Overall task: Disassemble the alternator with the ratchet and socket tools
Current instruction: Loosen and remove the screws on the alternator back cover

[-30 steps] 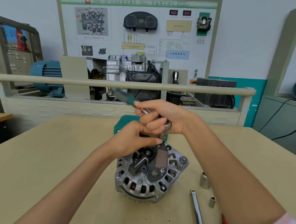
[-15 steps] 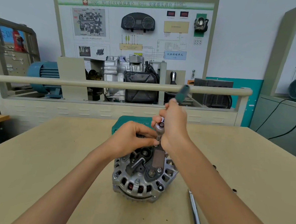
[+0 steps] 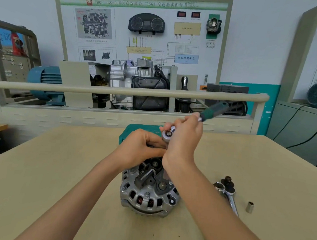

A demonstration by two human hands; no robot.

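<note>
The silver alternator [image 3: 147, 197] stands on the tan table [image 3: 58, 169], its rear face with black parts and bolts turned up. My right hand [image 3: 184, 140] grips a ratchet by the neck; its green handle [image 3: 214, 111] points up and right, and its round silver head [image 3: 167, 135] sits over the alternator's far edge. My left hand [image 3: 141, 148] is curled just under that head, its fingers closed on the socket there, which is mostly hidden.
A second chrome ratchet [image 3: 230, 195] lies on the table to the right, with a small loose socket [image 3: 249, 207] beside it. A green tool case [image 3: 134, 130] sits behind my hands. A railing [image 3: 63, 88] and a training bench stand beyond the table.
The ratchet handle has swung from pointing left, through upright, to pointing right. My left hand has stayed curled on top of the alternator.
</note>
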